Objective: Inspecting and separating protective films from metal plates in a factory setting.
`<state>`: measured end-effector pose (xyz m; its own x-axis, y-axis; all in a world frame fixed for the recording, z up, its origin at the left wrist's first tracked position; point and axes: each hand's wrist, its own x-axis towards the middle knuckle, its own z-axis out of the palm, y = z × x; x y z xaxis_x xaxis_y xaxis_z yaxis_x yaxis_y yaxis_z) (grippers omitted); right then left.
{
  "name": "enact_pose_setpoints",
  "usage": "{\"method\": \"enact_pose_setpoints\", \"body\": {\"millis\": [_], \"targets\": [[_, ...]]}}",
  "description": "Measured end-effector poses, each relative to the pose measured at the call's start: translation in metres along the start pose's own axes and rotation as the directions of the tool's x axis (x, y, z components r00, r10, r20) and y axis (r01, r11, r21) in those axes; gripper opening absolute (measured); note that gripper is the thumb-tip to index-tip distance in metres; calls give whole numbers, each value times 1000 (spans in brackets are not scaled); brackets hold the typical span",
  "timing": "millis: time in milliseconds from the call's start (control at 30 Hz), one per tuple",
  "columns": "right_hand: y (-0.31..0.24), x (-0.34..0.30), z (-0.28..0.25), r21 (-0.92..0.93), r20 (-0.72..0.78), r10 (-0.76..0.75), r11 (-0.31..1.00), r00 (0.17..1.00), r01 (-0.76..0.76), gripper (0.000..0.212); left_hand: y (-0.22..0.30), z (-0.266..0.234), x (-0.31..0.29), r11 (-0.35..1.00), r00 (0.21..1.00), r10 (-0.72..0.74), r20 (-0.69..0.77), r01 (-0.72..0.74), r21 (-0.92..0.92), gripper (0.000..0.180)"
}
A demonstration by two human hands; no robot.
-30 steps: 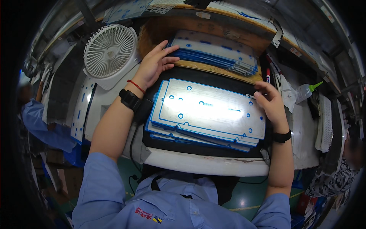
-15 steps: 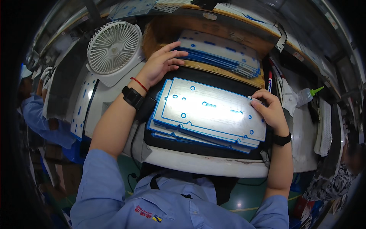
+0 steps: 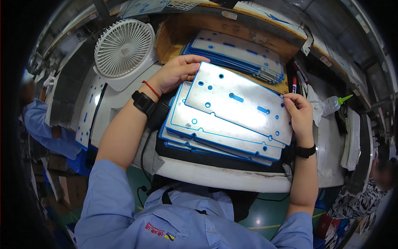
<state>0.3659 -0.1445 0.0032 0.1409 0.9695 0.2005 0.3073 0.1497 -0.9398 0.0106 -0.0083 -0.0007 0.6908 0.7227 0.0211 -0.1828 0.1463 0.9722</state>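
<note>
Plate (image 3: 242, 110) spans between left hand (image 3: 175, 74) and right hand (image 3: 300, 113), touching both.

We are seeing a silver, blue-edged plate (image 3: 245, 110), a white fan (image 3: 124, 50) left of it, light-blue sleeves (image 3: 104, 195) below it.

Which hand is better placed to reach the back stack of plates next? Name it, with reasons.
Left, probably: the left hand appears close to the back stack, while the right hand sits lower in view, at the right end of the held plate. Both grip that plate, so either would likely need freeing first.
</note>
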Motion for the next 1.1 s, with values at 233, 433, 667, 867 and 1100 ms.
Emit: {"method": "enact_pose_setpoints", "body": {"millis": [233, 433, 667, 867, 1100], "targets": [[-1, -2, 1, -11, -38, -31, 999, 999, 31, 17, -3, -4, 1, 999, 999, -7, -34, 8, 35, 27], [2, 3, 2, -96, -47, -215, 973, 975, 210, 13, -2, -1, 1, 998, 998, 7, -70, -3, 57, 23], [1, -2, 0, -16, -66, -112, 994, 991, 111, 12, 0, -1, 0, 999, 1000, -25, -19, 25, 37, 27], [0, -2, 0, -71, -69, -150, 987, 986, 145, 12, 3, 3, 0, 1000, 1000, 8, -2, -8, -3, 32], [0, 0, 3, -6, -89, -221, 975, 971, 221, 12, -3, -3, 0, 997, 998, 61, 11, -60, -39, 36]]}}
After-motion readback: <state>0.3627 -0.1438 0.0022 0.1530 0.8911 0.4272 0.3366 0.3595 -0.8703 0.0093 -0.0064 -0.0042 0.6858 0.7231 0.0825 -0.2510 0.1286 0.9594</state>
